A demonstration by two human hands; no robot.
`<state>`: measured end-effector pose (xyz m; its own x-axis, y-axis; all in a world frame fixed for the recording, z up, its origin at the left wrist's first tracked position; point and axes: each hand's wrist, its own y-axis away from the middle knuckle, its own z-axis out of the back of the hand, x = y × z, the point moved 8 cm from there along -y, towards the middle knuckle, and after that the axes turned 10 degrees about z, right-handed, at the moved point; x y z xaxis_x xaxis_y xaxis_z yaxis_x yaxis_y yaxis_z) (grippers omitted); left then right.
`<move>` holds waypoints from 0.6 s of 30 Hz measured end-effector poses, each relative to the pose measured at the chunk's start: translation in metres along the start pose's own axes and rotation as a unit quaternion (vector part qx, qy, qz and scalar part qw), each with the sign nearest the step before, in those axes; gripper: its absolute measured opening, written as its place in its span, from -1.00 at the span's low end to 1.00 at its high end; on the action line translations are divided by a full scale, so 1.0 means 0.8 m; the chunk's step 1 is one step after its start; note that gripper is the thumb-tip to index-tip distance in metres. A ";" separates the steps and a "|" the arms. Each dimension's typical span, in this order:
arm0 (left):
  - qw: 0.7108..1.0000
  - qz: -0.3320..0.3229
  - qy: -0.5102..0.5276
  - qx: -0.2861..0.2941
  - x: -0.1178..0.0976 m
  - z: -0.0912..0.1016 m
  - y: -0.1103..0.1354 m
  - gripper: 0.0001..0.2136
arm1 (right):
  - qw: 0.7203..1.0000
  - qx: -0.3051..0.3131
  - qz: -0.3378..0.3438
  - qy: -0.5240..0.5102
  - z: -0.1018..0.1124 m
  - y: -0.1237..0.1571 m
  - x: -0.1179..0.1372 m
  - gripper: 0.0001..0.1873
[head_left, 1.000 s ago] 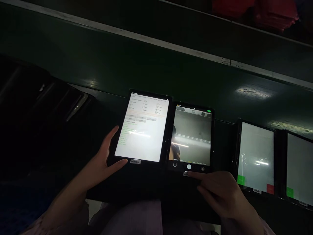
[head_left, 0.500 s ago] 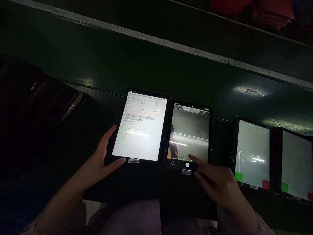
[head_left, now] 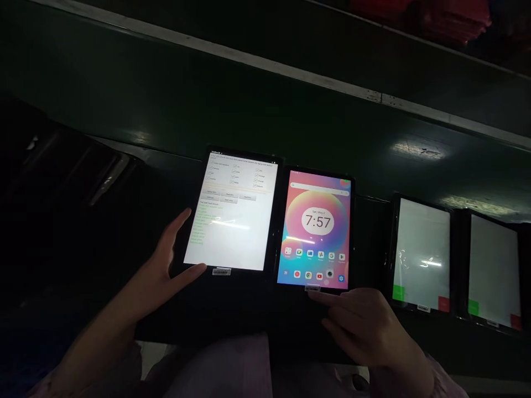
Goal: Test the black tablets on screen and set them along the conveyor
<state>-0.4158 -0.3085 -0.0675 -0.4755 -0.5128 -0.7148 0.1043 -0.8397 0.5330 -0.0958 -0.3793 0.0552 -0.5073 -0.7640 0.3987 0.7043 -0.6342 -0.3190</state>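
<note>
My left hand (head_left: 161, 276) is at the lower left corner of a tablet (head_left: 232, 237), its thumb on the bottom bezel and a finger along the left side. Checkboxes, grey buttons and lines of green text show on that lit white screen. Just to the right lies a second tablet (head_left: 317, 190), showing a colourful home screen with a 7:57 clock and app icons. The index finger of my right hand (head_left: 369, 323) reaches to the barcode label on its bottom bezel. The thumb is apart below, and the other fingers are partly curled with nothing in them.
Two more tablets, a nearer one (head_left: 423, 249) and a farther one (head_left: 493, 265), stand to the right with pale screens and green and red corner squares. Dark, glossy flat items (head_left: 74, 166) are at left. A light metal strip (head_left: 249, 58) crosses behind; red material (head_left: 456, 22) lies beyond.
The second tablet's screen has switched from a camera picture to the home screen. My right index finger has moved down from the screen to the bottom bezel. My left hand keeps its place.
</note>
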 end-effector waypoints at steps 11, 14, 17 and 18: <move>1.000 0.003 0.004 -0.013 -0.005 0.002 0.005 0.08 | 0.994 -0.037 -0.074 0.070 0.007 -0.005 -0.024 -0.63; 1.000 -0.011 -0.004 -0.026 0.002 0.004 0.003 0.03 | 0.994 -0.042 -0.074 0.063 0.009 -0.006 -0.023 -0.61; 0.999 -0.032 -0.011 -0.032 0.006 0.005 0.002 0.00 | 0.995 -0.050 -0.068 0.044 0.011 -0.011 -0.020 -0.61; 0.999 -0.033 -0.011 -0.029 0.007 0.004 0.001 0.01 | 0.996 -0.053 -0.065 0.042 0.011 -0.015 -0.019 -0.61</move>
<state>-0.4210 -0.3118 -0.0695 -0.5013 -0.4525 -0.7375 0.1217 -0.8808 0.4576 -0.0922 -0.3596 0.0605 -0.6344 -0.6786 0.3701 0.5752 -0.7343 -0.3604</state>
